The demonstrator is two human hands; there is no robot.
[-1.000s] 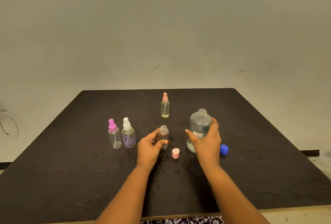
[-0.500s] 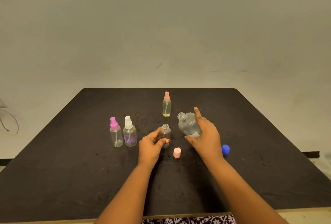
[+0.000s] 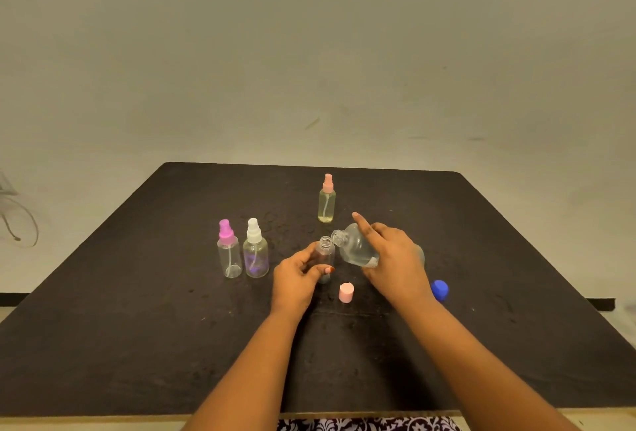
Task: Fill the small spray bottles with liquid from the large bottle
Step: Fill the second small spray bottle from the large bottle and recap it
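My left hand [image 3: 297, 275] holds a small uncapped clear bottle [image 3: 325, 253] upright on the black table [image 3: 137, 310]. My right hand [image 3: 395, 262] grips the large clear bottle [image 3: 354, 246], tipped far to the left, its open mouth right at the small bottle's neck; the index finger lies stretched along it. A pink spray cap [image 3: 346, 293] lies just in front of them. To the left stand two small spray bottles, one with a magenta top [image 3: 229, 253], one with a white top [image 3: 255, 253]. A pink-topped bottle [image 3: 326, 203] with yellowish liquid stands behind.
A blue cap [image 3: 439, 289] lies on the table right of my right wrist. The table's near edge [image 3: 344, 414] runs below my forearms, with patterned cloth under it. A plain wall rises behind, and thin wire loops [image 3: 20, 224] hang at far left.
My right hand lifted the large bottle off the table and tilted it leftward, bringing its mouth down to the small open bottle. My left hand stayed on the small bottle.
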